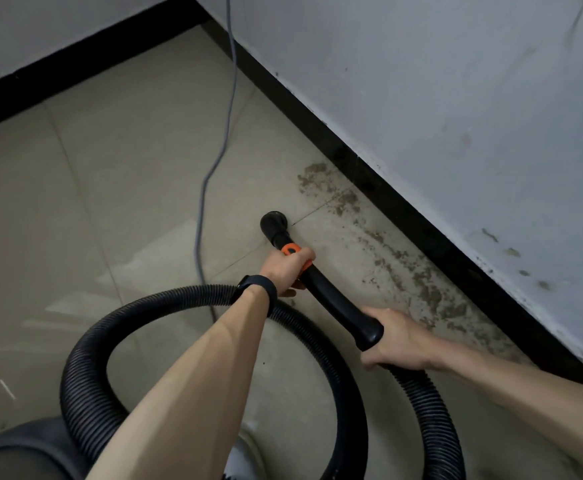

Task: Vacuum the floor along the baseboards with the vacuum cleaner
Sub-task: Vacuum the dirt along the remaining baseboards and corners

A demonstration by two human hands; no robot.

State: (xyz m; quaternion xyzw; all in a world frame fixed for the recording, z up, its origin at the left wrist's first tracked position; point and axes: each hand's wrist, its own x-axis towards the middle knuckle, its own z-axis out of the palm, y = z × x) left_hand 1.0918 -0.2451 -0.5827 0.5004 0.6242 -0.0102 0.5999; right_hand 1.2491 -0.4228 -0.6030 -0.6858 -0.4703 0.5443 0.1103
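wand [335, 303] looks rigid, light; hose [85, 368] springy (likely drags) | left hand [288, 268] clasps the orange collar [290, 249] | right hand [399, 341] clasps wand's rear end

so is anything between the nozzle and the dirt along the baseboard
Nothing visible: only bare tile separates the nozzle from the dirt by the baseboard. The grey cable lies to its left, outside that path.

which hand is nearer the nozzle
The left hand, with the black wristband, gripping at the orange collar; the right hand holds the black handle farther back.
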